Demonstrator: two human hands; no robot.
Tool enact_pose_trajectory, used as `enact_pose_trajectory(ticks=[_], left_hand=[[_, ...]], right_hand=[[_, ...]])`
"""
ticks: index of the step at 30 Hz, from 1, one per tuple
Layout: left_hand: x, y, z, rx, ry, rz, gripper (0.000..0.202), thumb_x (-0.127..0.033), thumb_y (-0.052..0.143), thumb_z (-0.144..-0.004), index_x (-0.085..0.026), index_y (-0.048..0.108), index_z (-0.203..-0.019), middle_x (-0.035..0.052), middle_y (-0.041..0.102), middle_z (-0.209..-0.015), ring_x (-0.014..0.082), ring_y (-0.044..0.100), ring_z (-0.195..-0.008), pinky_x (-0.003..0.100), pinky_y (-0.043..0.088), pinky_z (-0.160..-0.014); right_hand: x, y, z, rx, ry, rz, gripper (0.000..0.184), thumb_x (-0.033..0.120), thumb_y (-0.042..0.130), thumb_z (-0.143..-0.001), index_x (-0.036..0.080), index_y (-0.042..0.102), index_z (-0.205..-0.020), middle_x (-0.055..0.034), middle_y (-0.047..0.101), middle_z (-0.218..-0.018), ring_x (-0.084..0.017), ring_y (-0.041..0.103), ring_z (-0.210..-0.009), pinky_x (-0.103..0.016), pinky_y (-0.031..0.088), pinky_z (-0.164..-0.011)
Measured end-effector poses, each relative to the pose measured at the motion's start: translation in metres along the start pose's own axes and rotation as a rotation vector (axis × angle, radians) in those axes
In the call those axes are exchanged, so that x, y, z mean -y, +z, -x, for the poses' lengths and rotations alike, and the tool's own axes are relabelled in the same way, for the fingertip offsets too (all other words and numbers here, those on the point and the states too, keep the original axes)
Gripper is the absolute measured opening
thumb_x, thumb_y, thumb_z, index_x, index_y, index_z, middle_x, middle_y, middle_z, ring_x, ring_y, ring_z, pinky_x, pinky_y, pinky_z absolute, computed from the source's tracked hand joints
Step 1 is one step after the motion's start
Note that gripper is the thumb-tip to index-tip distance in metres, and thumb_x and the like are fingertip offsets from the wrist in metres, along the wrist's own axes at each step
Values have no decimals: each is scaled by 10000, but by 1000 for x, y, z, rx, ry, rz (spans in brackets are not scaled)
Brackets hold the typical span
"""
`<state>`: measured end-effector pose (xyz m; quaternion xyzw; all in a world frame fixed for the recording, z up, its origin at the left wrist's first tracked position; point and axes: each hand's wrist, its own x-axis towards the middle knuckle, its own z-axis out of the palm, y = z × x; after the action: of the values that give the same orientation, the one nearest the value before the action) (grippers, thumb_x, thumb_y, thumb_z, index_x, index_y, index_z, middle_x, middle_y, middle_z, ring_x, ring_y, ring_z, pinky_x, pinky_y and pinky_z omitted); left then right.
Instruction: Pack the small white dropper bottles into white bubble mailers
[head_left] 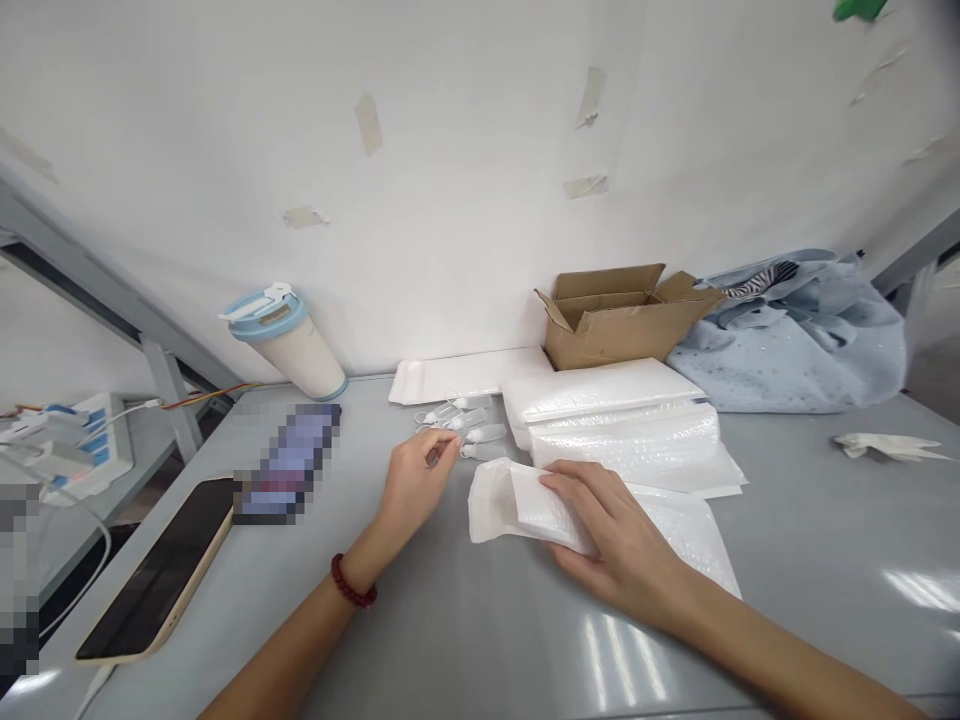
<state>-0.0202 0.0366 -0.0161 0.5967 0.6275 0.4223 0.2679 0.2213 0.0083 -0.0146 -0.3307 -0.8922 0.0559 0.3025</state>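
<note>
My right hand (611, 535) grips a white bubble mailer (551, 512), thumb below and fingers on top. The mailer's mouth faces left and gapes a little. My left hand (420, 475), with a dark red bead bracelet on the wrist, is closed in a pinch at the edge of several small clear tubes (486, 433) with white caps. Its fingertips touch or nearly touch the nearest ones; what they hold, if anything, is hidden. Behind the right hand lies a stack of white bubble mailers (622, 440), and another flat white mailer (472, 375) rests by the wall.
An open cardboard box (622, 335) and a light blue fabric bag (795, 345) stand at the back right. A crumpled tissue (892, 446) lies right. On the left are a tumbler (296, 350), a phone (161, 570), a blurred-out device (292, 465) and a power strip (94, 450).
</note>
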Motion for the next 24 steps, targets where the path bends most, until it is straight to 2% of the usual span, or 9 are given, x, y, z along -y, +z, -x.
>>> enact_pose_trajectory(ticks=[4, 8, 10, 13, 15, 17, 20, 24], left_hand=[[-9, -17, -1, -64, -61, 137, 155, -323, 625, -758, -180, 660, -709, -16, 602, -638, 131, 495, -593, 229, 368, -548], [-13, -38, -6, -104, -103, 271, 150, -303, 608, -746, -181, 619, -661, -63, 400, -498, 89, 334, -484, 214, 283, -475], [-15, -42, -6, -82, -123, 318, 152, -286, 619, -727, -175, 613, -624, -67, 358, -485, 82, 301, -481, 208, 264, -465], [-19, -34, 0, 16, -163, 346, 135, -275, 646, -718, -168, 644, -635, -47, 458, -534, 81, 346, -512, 200, 292, -486], [-22, -21, 7, 163, -186, 329, 133, -277, 637, -745, -167, 663, -674, -23, 549, -610, 96, 423, -566, 204, 335, -529], [-23, -6, 15, 363, -190, 309, 147, -276, 608, -772, -163, 672, -704, -4, 587, -655, 119, 475, -618, 218, 360, -564], [-22, 8, 24, 508, -187, 224, 184, -282, 562, -795, -157, 669, -713, -27, 499, -575, 106, 403, -547, 221, 296, -510], [-24, 12, 32, 540, -108, -10, 236, -246, 509, -806, -158, 625, -620, -63, 296, -499, 84, 244, -482, 229, 189, -469]], right_hand=[[0, -1, 1, 0, 15, -3, 447, 159, 521, -818, 144, 406, -1250, -165, 537, -1147, -277, 534, -1036, -438, 512, -801], [-1, 0, 2, -37, 59, -2, 441, 166, 527, -815, 151, 417, -1242, -159, 544, -1149, -274, 543, -1028, -434, 514, -799], [-2, 1, 2, -49, 88, -3, 438, 176, 540, -813, 156, 420, -1234, -154, 542, -1150, -274, 543, -1024, -435, 515, -797], [-3, 3, 1, -59, 108, -5, 437, 184, 552, -812, 153, 421, -1227, -156, 534, -1153, -278, 533, -1034, -439, 511, -806], [-3, 4, 2, -57, 112, -5, 434, 174, 552, -810, 145, 427, -1224, -158, 532, -1153, -277, 529, -1037, -433, 508, -810], [-3, 4, 2, -53, 103, 0, 425, 157, 552, -805, 137, 439, -1215, -156, 537, -1142, -274, 528, -1027, -423, 505, -806], [-4, 5, 2, -28, 59, -7, 411, 132, 549, -800, 130, 460, -1202, -148, 550, -1111, -266, 528, -995, -407, 499, -783], [-3, 6, 2, 24, 26, -39, 410, 110, 535, -794, 119, 470, -1199, -146, 557, -1093, -263, 516, -979, -410, 485, -776]])
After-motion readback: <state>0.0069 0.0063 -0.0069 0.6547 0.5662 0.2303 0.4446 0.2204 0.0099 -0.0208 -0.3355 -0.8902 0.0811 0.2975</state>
